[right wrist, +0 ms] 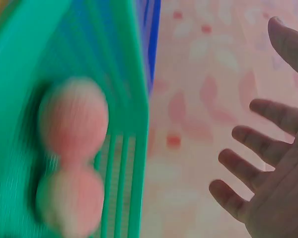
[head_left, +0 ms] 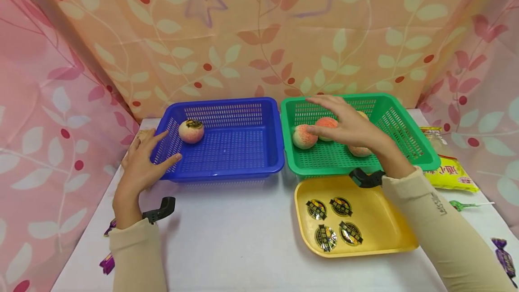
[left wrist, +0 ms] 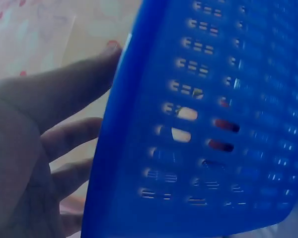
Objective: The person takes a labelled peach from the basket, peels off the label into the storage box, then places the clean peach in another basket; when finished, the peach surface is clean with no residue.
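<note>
My left hand (head_left: 140,162) is at the left end of the blue basket (head_left: 227,175), thumb and fingers spread. In the left wrist view, its fingertips are right at the rim of the blue basket (left wrist: 124,198). One peach (head_left: 190,135) with a black and gold sticker (head_left: 194,124) sits inside that basket. Over the green basket (head_left: 300,169) hovers my right hand (head_left: 344,123), its fingers spread and holding nothing. Several peaches lie below it, among them a pinkish peach (head_left: 304,138); the hand partly hides others. Two peaches appear blurred in the right wrist view, the upper peach (right wrist: 74,119) nearer the middle.
A yellow tray (head_left: 389,252) holding several round stickers (head_left: 341,207) stands in front of the green basket. Yellow snack packaging (head_left: 452,175), a green lollipop (head_left: 462,205) and a purple wrapped candy (head_left: 504,258) lie on the right. Another purple candy (head_left: 107,263) lies by the left sleeve.
</note>
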A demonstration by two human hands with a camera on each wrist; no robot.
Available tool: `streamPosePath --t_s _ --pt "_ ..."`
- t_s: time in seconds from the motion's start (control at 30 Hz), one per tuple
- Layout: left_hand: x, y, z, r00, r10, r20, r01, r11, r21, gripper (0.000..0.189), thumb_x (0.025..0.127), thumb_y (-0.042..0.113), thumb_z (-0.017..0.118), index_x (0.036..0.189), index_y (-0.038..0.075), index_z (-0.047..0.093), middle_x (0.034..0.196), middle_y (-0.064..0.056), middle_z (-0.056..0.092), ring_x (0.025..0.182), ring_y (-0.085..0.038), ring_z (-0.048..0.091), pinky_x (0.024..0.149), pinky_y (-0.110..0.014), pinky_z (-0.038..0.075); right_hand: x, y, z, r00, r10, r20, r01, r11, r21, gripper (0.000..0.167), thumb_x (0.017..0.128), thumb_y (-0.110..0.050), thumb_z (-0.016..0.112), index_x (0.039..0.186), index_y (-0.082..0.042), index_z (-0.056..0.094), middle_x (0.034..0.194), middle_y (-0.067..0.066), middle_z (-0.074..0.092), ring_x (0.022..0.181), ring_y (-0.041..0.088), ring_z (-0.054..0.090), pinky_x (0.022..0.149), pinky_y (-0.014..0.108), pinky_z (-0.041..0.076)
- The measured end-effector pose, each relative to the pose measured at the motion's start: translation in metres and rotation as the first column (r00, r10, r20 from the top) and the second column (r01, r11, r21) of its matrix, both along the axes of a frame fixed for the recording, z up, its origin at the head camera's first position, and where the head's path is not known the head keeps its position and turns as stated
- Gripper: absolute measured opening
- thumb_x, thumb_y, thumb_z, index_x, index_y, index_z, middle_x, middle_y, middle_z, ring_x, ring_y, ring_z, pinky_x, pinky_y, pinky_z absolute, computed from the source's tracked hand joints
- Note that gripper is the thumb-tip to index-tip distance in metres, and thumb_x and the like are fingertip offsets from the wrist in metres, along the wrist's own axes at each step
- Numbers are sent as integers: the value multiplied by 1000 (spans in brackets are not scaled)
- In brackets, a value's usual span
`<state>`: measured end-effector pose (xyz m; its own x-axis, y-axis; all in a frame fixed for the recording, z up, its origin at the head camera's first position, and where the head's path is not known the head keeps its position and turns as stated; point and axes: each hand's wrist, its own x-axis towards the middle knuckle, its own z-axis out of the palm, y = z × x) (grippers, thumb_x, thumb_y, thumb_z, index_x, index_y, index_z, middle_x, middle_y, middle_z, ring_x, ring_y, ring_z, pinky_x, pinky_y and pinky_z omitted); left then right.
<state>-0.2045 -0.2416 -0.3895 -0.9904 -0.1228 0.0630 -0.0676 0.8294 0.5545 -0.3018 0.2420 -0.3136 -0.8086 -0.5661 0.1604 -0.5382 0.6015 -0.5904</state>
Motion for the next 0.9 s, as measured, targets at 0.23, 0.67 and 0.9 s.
streamPosePath --t_s 0.23,0.67,0.9 --pt "2 -11 -5 999 -26 19 26 1000 -10 91 91 59 66 164 22 24 172 -16 10 158 -45 -5 110 -85 3 -26 -80 -4 988 148 51 -145 988 -53 64 94 -36 73 153 -24 48 156 2 48 147 27 39 119 54 34" --pt "9 -25 -8 981 -24 193 24 1000 1 105 86 71 64 165 27 9 172 -19 4 155 -52 -8 107 -87 13 -70 -192 -40 967 228 117 -210 967 -145 54 95 -29 73 146 -16 57 146 5 60 131 31 57 113 46 46" --pt "11 -29 -10 978 -46 202 44 999 16 107 85 69 67 165 26 11 173 -14 4 155 -52 -5 111 -83 13 -85 -226 -60 956 217 195 -180 965 -191 56 95 -26 73 146 -12 56 147 15 58 132 36 56 111 45 48"
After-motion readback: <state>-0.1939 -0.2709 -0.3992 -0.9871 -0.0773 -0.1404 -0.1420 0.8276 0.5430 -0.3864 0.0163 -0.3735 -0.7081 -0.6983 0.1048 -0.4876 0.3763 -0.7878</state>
